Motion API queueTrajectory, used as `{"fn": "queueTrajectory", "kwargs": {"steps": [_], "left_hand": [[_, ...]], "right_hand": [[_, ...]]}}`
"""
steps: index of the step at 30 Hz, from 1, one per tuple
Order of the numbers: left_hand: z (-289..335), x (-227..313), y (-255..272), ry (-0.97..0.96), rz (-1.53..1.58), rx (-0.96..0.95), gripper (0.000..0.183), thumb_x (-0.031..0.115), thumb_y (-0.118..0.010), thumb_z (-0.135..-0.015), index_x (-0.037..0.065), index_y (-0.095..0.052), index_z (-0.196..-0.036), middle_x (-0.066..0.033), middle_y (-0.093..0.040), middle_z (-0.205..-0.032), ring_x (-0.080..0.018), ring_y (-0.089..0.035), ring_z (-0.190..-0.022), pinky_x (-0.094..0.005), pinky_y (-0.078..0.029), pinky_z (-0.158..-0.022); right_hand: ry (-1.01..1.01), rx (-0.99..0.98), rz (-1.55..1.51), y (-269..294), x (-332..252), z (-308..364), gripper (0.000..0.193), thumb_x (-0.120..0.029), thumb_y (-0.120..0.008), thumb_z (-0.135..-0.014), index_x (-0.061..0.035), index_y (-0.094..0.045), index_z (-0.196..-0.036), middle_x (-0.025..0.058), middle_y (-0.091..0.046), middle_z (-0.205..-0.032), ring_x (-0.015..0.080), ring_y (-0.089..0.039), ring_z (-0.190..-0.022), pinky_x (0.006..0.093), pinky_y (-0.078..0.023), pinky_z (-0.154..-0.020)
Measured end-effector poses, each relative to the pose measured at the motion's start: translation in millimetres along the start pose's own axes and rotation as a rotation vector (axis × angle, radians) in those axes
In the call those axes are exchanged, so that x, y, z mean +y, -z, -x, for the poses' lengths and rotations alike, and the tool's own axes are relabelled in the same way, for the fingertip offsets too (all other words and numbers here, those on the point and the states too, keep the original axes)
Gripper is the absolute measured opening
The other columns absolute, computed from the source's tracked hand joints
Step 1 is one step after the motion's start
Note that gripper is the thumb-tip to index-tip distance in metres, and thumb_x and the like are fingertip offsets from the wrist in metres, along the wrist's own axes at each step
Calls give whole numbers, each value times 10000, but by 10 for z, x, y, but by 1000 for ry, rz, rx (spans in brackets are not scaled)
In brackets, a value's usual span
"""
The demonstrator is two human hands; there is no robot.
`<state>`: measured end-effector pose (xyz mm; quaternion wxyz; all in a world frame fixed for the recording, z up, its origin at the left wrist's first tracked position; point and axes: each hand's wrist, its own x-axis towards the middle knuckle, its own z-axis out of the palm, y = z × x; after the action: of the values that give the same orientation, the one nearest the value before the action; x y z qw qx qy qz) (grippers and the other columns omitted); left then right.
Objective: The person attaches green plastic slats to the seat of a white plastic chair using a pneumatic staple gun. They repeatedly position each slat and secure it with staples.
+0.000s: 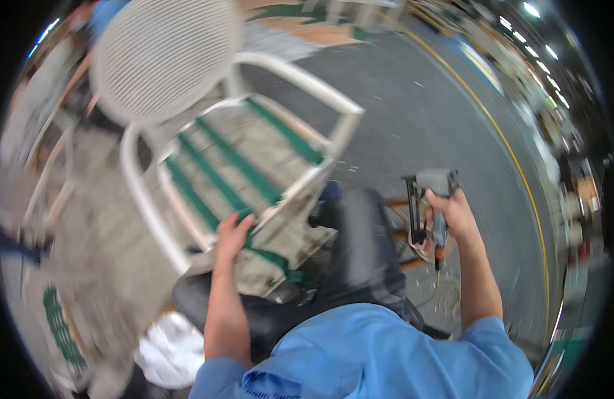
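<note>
A white armchair frame (333, 100) with a round slatted back stands in front of me, tilted in view. Several green webbing straps (237, 159) run across its open seat from back to front. At the front rail, my left hand (234, 238) is closed on a green webbing strap (270, 258), whose loose end hangs down over my lap. Out to the right, away from the chair, my right hand (455, 211) grips a grey and black air staple gun (437, 181) by its handle. A hose with an orange fitting leads down from the gun.
A wooden stool (413, 263) is partly hidden behind the staple gun. White plastic bag (170, 352) lies at lower left, near a piece with green webbing (62, 329). Another person (77, 80) is at far left beside another chair frame. A yellow line (480, 100) crosses the grey floor.
</note>
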<state>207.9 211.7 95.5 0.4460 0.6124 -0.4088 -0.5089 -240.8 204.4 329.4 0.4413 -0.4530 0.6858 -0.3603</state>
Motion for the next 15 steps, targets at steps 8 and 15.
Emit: {"fn": "queueTrajectory", "kwargs": {"steps": [8,15], "left_hand": [[199,80,-438,-261,-459,140,281,206,-658,-895,-23,-683,-1054,-199,-717,-910,-322,-690,-840,-394,-504,-783],[431,109,-474,-128,-725,264,421,300,-634,-916,-16,-639,-1195,-254,-676,-1116,-404,-641,-1076,-434,-492,-937]], "right_hand": [[-190,469,-238,1724,1204,-82,168,-103,-729,-863,13,-623,-922,86,-613,-745,183,-580,-530,345,-485,-485],[-339,224,-554,1945,2120,-379,249,-218,-694,-907,14,-603,-925,108,-605,-680,214,-584,-546,343,-491,-502]]}}
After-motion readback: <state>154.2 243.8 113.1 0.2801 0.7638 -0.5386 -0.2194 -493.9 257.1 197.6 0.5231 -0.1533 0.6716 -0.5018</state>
